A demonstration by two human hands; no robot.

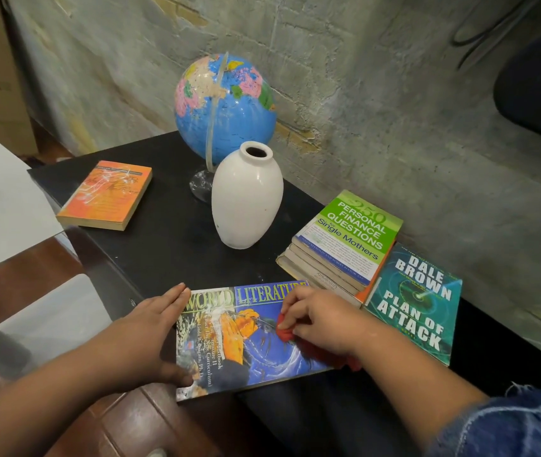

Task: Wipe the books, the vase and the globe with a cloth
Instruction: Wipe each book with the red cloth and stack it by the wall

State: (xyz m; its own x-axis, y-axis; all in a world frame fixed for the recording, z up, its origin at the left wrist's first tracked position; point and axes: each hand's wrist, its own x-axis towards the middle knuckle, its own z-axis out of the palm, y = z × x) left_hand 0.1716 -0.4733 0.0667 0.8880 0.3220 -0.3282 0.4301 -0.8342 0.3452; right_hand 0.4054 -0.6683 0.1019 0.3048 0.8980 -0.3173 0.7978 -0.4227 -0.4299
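On blue book (pixel 246 351), R hand (pixel 320 319) grips cloth (pixel 285 332)

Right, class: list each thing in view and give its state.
World Literature book: closed, flat.
red cloth: bunched, gripped by right hand on that book.
left hand: flat on that book's edge.
vase: upright.
globe: upright.
orange book: closed, flat.
book stack: closed, piled.
Plan of Attack: closed, flat.

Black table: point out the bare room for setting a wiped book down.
Widest bare patch of table between the orange book, the vase and the World Literature book. A narrower strip between orange book and globe. Right side crowded: the book stack and Plan of Attack lie side by side.
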